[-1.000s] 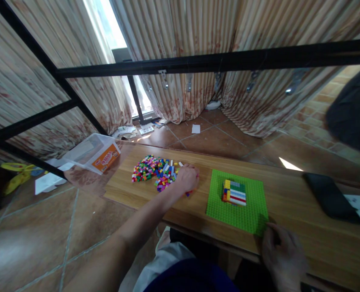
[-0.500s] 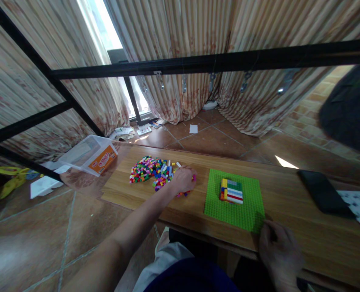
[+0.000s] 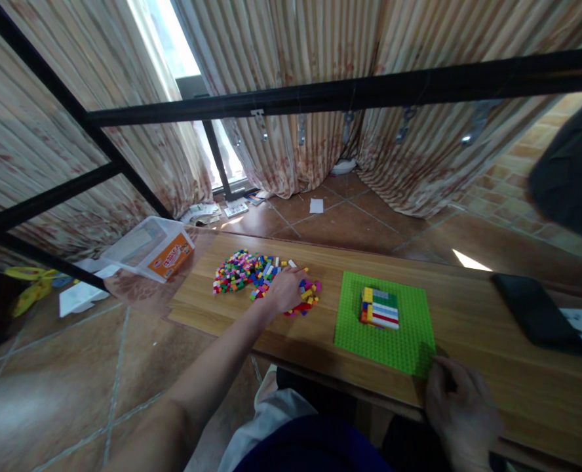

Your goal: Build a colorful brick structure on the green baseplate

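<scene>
The left hand [image 3: 285,292] reaches into a spread heap of small multicoloured plastic bricks [image 3: 236,272].
Its fingers point down among the bricks, which lie on both sides of them; whether they grasp one cannot be told. Right of these fingers, a square bright-green studded plastic baseplate [image 3: 413,314] lies flat on the brown wooden bench [image 3: 468,321], bearing a low block of yellow, grey, green, white, blue and red bricks [image 3: 382,308]. The right hand [image 3: 461,406] has curled fingers just beside the baseplate's near right corner; whether they grip it is unclear.
</scene>
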A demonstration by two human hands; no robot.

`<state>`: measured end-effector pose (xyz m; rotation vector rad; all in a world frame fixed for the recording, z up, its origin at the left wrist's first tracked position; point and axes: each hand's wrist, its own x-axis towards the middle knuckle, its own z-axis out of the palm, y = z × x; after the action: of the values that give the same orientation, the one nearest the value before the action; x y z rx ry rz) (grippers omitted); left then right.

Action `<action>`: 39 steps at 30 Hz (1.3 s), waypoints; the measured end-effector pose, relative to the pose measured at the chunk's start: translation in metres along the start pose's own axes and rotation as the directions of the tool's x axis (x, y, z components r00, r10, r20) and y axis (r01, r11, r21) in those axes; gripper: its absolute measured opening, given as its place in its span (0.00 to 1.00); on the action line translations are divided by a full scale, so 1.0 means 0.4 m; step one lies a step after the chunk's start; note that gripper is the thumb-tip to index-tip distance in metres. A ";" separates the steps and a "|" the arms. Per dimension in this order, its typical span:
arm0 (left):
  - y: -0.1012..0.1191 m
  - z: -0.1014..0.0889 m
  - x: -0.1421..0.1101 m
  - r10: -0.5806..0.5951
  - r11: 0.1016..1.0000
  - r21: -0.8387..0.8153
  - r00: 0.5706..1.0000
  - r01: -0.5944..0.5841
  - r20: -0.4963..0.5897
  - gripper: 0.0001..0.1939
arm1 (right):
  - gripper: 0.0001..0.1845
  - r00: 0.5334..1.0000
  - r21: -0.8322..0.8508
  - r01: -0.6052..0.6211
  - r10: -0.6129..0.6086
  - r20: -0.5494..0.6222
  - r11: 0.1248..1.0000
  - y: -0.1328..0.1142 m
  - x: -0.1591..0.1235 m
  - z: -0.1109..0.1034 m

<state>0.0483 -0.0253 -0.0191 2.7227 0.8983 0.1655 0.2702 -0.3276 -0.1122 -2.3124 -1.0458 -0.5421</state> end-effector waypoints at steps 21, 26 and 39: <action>0.008 0.040 -0.038 0.013 0.994 -0.111 0.993 -0.026 -0.115 0.12 | 0.15 0.998 0.012 -0.027 0.027 0.050 1.000 -0.003 0.004 -0.012; 0.033 0.039 -0.004 0.002 1.000 -0.028 0.996 -0.005 -0.085 0.10 | 0.15 0.999 0.012 -0.010 0.009 0.032 1.000 0.001 0.002 -0.008; 0.072 0.054 0.013 -0.070 0.443 -0.896 0.997 0.016 -0.016 0.05 | 0.15 0.999 0.013 -0.027 0.027 0.034 1.000 -0.007 0.003 0.000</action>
<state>0.0727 -0.0490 -0.0314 1.6611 0.6024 0.5378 0.2687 -0.3253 -0.1106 -2.3277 -1.0295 -0.4852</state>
